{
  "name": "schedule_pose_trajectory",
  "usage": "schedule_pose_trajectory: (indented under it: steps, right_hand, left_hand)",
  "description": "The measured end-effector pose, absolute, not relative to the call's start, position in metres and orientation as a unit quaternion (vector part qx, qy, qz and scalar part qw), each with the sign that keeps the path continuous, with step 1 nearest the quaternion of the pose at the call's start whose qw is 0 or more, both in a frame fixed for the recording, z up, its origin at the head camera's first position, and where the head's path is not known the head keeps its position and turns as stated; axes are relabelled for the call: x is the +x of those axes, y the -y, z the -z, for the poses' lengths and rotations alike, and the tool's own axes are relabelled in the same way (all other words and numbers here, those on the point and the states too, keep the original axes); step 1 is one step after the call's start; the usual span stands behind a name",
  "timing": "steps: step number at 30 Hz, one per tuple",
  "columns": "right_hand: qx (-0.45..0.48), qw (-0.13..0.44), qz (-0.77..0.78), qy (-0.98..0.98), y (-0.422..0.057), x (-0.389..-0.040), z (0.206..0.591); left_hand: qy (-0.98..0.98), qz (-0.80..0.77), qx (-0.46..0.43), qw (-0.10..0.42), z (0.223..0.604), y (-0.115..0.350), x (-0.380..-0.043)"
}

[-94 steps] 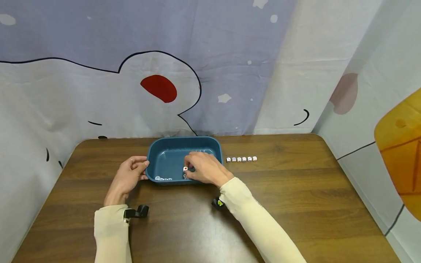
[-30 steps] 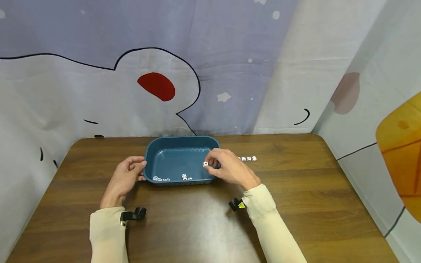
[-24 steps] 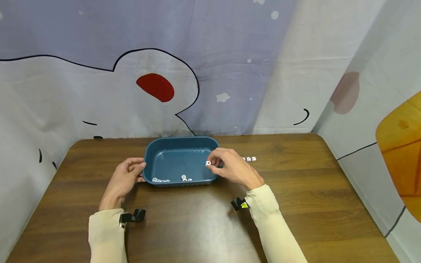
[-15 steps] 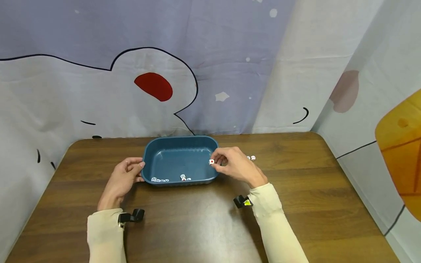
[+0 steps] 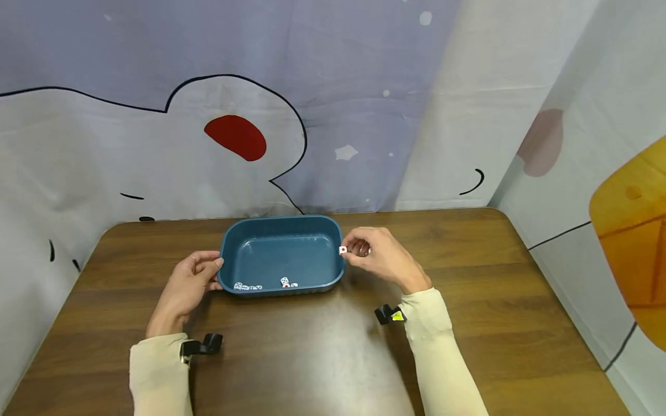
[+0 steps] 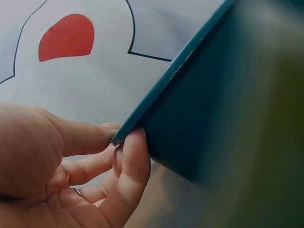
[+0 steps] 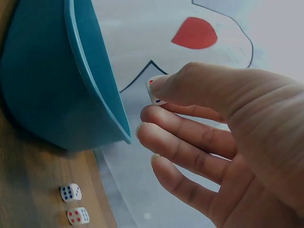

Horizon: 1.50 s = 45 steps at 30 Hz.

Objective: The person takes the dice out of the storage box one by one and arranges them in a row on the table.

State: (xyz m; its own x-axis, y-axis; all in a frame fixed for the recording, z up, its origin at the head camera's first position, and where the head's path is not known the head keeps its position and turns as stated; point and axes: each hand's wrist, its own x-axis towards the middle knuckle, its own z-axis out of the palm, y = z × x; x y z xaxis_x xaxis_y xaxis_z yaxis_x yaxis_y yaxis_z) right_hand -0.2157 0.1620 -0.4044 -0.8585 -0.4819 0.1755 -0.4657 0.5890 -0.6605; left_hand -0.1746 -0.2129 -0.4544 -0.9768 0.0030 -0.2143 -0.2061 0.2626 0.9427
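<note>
My left hand (image 5: 184, 286) pinches the left rim of a blue rectangular tub (image 5: 281, 293); in the left wrist view the thumb lies on one side of the rim (image 6: 166, 71) and fingers on the other. Between thumb and fingertip, my right hand (image 5: 382, 254) holds a white die (image 5: 343, 250) with a red dot up, level with the tub's right rim. The right wrist view shows this die (image 7: 155, 92) partly covered by the thumb, the other fingers loosely bent. Inside the tub, along the near wall, lie several white dice (image 5: 247, 287), and a smaller group (image 5: 285, 282) sits further right.
Two dice stand on the table beside the tub in the right wrist view, one with blue dots (image 7: 70, 193) and one with red dots (image 7: 77, 216). The wooden table (image 5: 291, 358) meets a printed cloth backdrop (image 5: 364, 127) behind.
My right hand has lifted the die out of the tub and carried it rightward to the rim. It now covers the row of dice on the table. The left hand keeps its hold.
</note>
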Motion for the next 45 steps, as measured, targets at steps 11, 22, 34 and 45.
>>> schedule_pose_trajectory:
  steps: [11, 22, 34, 45]
  right_hand:
    - [-0.242, 0.026, 0.376, -0.894, -0.174, -0.217, 0.409]
    - [-0.217, 0.02, 0.378, -0.9, -0.184, -0.215, 0.405]
    - [-0.199, 0.022, 0.377, -0.904, -0.194, -0.214, 0.405]
    - [-0.174, 0.009, 0.371, -0.912, -0.212, -0.21, 0.401]
  left_hand:
    - [-0.792, -0.601, -0.061, 0.093, 0.457, 0.217, -0.169]
    - [-0.791, -0.601, -0.064, 0.094, 0.453, 0.219, -0.167]
    - [-0.8, -0.589, -0.066, 0.095, 0.451, 0.223, -0.161]
    - [-0.797, -0.593, -0.066, 0.092, 0.449, 0.222, -0.16]
